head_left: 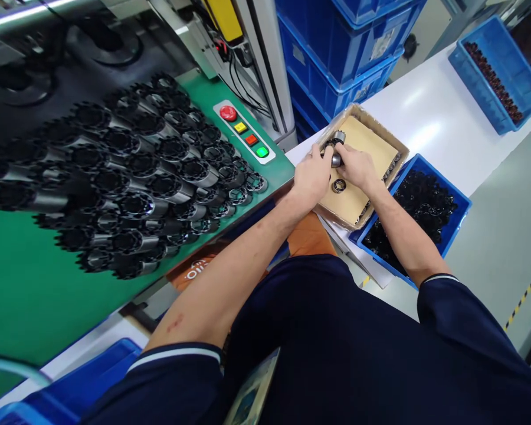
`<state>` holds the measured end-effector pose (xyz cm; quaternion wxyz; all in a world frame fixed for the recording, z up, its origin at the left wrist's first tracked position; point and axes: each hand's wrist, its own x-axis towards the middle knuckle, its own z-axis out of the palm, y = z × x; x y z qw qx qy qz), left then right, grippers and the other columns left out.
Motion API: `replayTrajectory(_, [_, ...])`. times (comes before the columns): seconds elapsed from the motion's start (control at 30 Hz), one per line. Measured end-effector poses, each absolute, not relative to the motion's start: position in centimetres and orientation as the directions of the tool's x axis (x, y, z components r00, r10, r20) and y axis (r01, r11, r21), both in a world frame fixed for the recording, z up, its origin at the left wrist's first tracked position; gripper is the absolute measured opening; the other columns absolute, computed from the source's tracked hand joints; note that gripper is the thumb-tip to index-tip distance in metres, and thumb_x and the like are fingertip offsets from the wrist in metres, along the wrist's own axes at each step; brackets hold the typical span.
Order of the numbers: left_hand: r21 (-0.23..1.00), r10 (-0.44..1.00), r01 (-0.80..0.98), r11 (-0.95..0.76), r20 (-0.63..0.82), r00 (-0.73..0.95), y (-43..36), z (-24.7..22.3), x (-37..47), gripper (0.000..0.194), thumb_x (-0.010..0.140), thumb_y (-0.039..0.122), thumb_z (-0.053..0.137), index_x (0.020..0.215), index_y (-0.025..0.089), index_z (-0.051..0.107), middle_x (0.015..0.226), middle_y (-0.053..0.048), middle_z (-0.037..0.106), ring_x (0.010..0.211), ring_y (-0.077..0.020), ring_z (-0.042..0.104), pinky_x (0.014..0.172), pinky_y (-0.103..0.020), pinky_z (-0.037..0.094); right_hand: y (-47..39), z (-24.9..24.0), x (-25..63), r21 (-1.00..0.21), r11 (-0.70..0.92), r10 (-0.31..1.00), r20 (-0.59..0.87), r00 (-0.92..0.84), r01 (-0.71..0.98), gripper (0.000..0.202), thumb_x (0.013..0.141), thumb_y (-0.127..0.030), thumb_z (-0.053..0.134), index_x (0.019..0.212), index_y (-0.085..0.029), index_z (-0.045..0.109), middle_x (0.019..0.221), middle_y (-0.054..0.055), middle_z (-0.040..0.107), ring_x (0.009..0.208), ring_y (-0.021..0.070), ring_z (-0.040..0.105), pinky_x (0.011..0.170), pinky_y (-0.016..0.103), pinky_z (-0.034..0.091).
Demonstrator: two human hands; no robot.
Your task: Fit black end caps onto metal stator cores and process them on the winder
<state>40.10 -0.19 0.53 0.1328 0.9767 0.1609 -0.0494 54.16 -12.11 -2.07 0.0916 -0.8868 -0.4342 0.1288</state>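
Over an open cardboard box (380,131) lined with a tan sheet (358,139), my two hands come close together. My left hand (313,176) has its fingers closed at a small shiny metal ring (336,160). From the other side, my right hand (357,166) pinches the same ring with thumb and fingers. Just beyond the fingertips is another metal ring (338,137), partly hidden. A loose ring (338,186) with a toothed-looking opening lies on the sheet below the hands. More metal parts show along the box's right edge.
Many black toothed cylinders (150,159) stand in rows on the green bench (22,248) at left, beside a button panel (248,133). Black parts fill a blue bin (462,206) right of the box. Another blue bin (513,65) holds copper-coloured pieces. Blue crates (336,53) are stacked behind.
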Motion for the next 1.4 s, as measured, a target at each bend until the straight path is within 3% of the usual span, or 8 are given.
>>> replayTrajectory(0.3, [0.304, 0.216, 0.27, -0.913, -0.201, 0.956, 0.2, 0.3, 41.2, 0.08, 0.098, -0.005, 0.063, 0.175, 0.013, 0.05, 0.178, -0.027, 0.056, 0.137, -0.0401, 0.081, 0.112, -0.048, 0.068, -14.6, -0.9, 54.8, -0.217, -0.563, 0.824, -0.217, 0.523, 0.797, 0.047, 0.089, -0.009, 0.076, 0.134, -0.018, 0.086, 0.142, 0.02, 0.079, 0.119, 0.0417, 0.078, 0.106, 0.056, 0.063])
replayTrajectory(0.57, [0.468, 0.088, 0.177, -0.866, -0.205, 0.975, 0.5, 0.8, 40.5, 0.078, 0.1, -0.004, 0.067, 0.175, 0.017, 0.056, 0.174, -0.022, 0.062, 0.139, -0.0402, 0.082, 0.123, -0.056, 0.068, -16.4, -0.1, 54.1, -0.308, -0.506, 0.862, -0.212, 0.46, 0.806, 0.059, 0.094, -0.013, 0.065, 0.151, -0.016, 0.077, 0.14, 0.016, 0.084, 0.111, 0.0324, 0.081, 0.109, 0.048, 0.065])
replayTrajectory(0.73, [0.446, 0.16, 0.216, -0.869, -0.16, 0.974, -1.5, 2.8, 35.7, 0.097, 0.099, -0.003, 0.075, 0.188, 0.021, 0.043, 0.195, -0.026, 0.039, 0.147, -0.0441, 0.078, 0.123, -0.057, 0.07, -16.4, 0.3, 52.3, -0.279, -0.412, 0.905, -0.238, 0.354, 0.867, 0.047, 0.107, -0.02, 0.065, 0.151, -0.025, 0.08, 0.166, 0.015, 0.074, 0.143, 0.0392, 0.071, 0.113, 0.053, 0.063])
replayTrajectory(0.9, [0.64, 0.139, 0.141, -0.755, -0.054, 0.989, -3.6, 2.7, 26.3, 0.084, 0.104, 0.02, 0.09, 0.179, 0.027, 0.054, 0.185, -0.019, 0.056, 0.154, -0.0391, 0.076, 0.115, -0.051, 0.076, -14.4, -0.1, 52.4, -0.238, -0.369, 0.903, -0.323, 0.285, 0.898, 0.045, 0.107, -0.011, 0.063, 0.138, -0.031, 0.089, 0.17, 0.007, 0.073, 0.123, 0.034, 0.08, 0.096, 0.047, 0.062])
replayTrajectory(1.1, [0.789, 0.316, 0.139, -0.598, 0.073, 0.946, -3.0, 0.7, 14.8, 0.046, 0.106, 0.019, 0.089, 0.149, 0.027, 0.076, 0.157, -0.011, 0.08, 0.142, -0.028, 0.085, 0.116, -0.043, 0.075, -12.3, 1.6, 53.4, -0.226, -0.281, 0.917, -0.35, 0.192, 0.933, 0.024, 0.087, -0.008, 0.079, 0.1, -0.024, 0.092, 0.126, 0.012, 0.09, 0.107, 0.0333, 0.084, 0.089, 0.046, 0.066])
replayTrajectory(1.2, [0.786, 0.56, 0.143, -0.601, 0.288, 0.777, -1.2, 1.0, 9.3, 0.027, 0.107, 0.02, 0.087, 0.133, 0.028, 0.082, 0.136, -0.006, 0.088, 0.122, -0.0227, 0.089, 0.111, -0.039, 0.074, -13.1, 5.3, 52.8, -0.255, -0.206, 0.946, -0.301, 0.124, 0.945, 0.011, 0.094, -0.027, 0.082, 0.097, -0.028, 0.092, 0.123, 0.013, 0.092, 0.107, 0.0355, 0.087, 0.088, 0.052, 0.073])
replayTrajectory(1.3, [0.744, 0.773, 0.263, -0.614, 0.5, 0.391, 1.9, 0.8, 4.4, 0.007, 0.108, 0.026, 0.085, 0.115, 0.027, 0.081, 0.108, -0.004, 0.087, 0.101, -0.0233, 0.087, 0.094, -0.04, 0.072, -13.6, 11.0, 50.7, -0.338, -0.084, 0.982, -0.188, 0.021, 0.937, 0.027, 0.11, -0.053, 0.072, 0.111, -0.041, 0.096, 0.138, 0.011, 0.091, 0.117, 0.0357, 0.091, 0.086, 0.057, 0.076])
replayTrajectory(1.4, [0.806, 0.881, 0.393, -0.442, 0.472, 0.023, 6.1, -0.6, 1.2, 0.014, 0.114, 0.038, 0.075, 0.108, 0.026, 0.077, 0.103, -0.005, 0.079, 0.087, -0.0222, 0.08, 0.079, -0.039, 0.065, -11.2, 17.4, 46.2, -0.356, 0.105, 0.984, -0.099, -0.149, 0.929, 0.036, 0.12, -0.061, 0.059, 0.132, -0.055, 0.092, 0.149, 0.005, 0.088, 0.124, 0.0344, 0.091, 0.096, 0.063, 0.079])
